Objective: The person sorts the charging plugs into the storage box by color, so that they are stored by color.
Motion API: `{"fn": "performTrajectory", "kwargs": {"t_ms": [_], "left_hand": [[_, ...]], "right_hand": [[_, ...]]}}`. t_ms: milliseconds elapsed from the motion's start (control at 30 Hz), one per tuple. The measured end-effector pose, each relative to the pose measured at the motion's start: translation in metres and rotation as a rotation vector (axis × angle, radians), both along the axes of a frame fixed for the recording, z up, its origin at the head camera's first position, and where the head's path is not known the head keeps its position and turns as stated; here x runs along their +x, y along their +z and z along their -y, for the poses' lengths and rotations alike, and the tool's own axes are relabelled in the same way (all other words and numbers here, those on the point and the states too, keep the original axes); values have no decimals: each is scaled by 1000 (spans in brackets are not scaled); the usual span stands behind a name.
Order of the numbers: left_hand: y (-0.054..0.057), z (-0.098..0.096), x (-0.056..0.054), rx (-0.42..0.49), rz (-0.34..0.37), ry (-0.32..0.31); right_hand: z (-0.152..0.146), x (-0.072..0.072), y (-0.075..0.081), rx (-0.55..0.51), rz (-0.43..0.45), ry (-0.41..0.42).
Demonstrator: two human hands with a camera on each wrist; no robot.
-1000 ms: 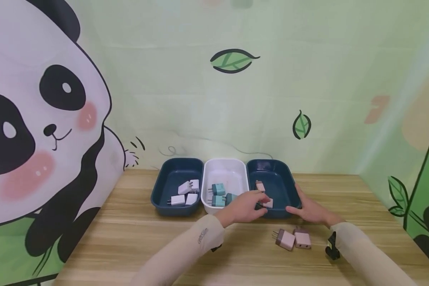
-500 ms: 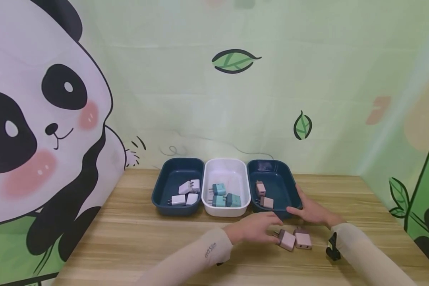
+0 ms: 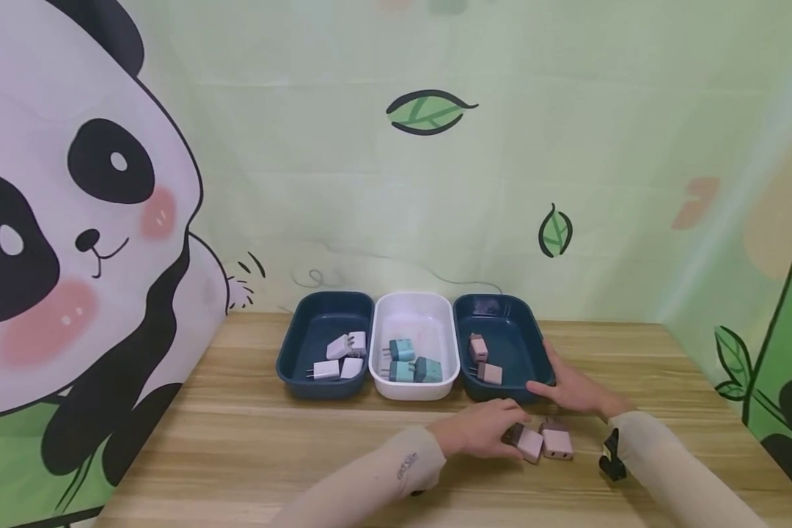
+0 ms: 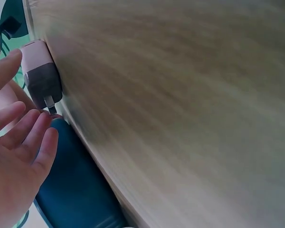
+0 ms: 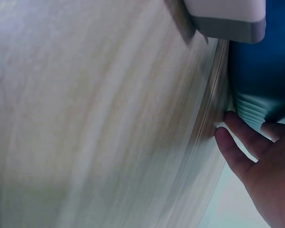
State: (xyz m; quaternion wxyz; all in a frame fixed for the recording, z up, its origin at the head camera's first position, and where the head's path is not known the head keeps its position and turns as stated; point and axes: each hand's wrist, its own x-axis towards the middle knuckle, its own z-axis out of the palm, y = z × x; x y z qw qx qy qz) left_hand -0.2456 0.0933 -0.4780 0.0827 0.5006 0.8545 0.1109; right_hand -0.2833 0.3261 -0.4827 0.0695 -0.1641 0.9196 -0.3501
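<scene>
Wooden table (image 3: 251,440), three trays in a row at its far edge against the panda backdrop. Left hand (image 3: 482,429) lies low on the table with fingers extended and relaxed, the fingertips at the prong end of a pink charger (image 3: 526,442); the left wrist view shows the same charger (image 4: 40,73) lying on the wood with its dark end and metal prongs toward the spread fingers (image 4: 26,137), which reach it but do not curl around it. A second pink charger (image 3: 557,441) lies just beside the first, to its right, touching or nearly touching; cannot tell which. Right hand (image 3: 570,389) rests against the near right corner of the right dark blue tray (image 3: 534,334), fingers fairly straight along the rim; the right wrist view shows the fingers (image 5: 242,147) pressed to the ribbed tray wall, not wrapped around it. Inside that tray lie two more pink chargers (image 3: 485,361). The white middle tray (image 3: 414,312) holds teal chargers (image 3: 412,361), and the left dark blue tray (image 3: 317,315) holds white chargers (image 3: 339,356). A small black clip-like object (image 3: 611,457) sits by the right sleeve, too small to identify.
</scene>
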Motion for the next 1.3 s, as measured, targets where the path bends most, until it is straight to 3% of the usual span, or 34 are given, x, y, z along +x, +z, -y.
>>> {"fn": "performTrajectory", "kwargs": {"t_ms": [433, 633, 767, 967, 1300], "left_hand": [[-2, -11, -4, -79, -34, 22], [-2, -13, -2, -117, -8, 45], [-2, -13, 0, -132, -30, 33], [-4, -13, 0, -137, -53, 21], [0, -3, 3, -107, -8, -3]], "right_hand": [[3, 0, 1, -10, -17, 5], [2, -1, 0, 6, -16, 1], [2, 0, 1, 5, -27, 5], [3, 1, 2, 6, -46, 23], [2, 1, 1, 6, -65, 34]]}}
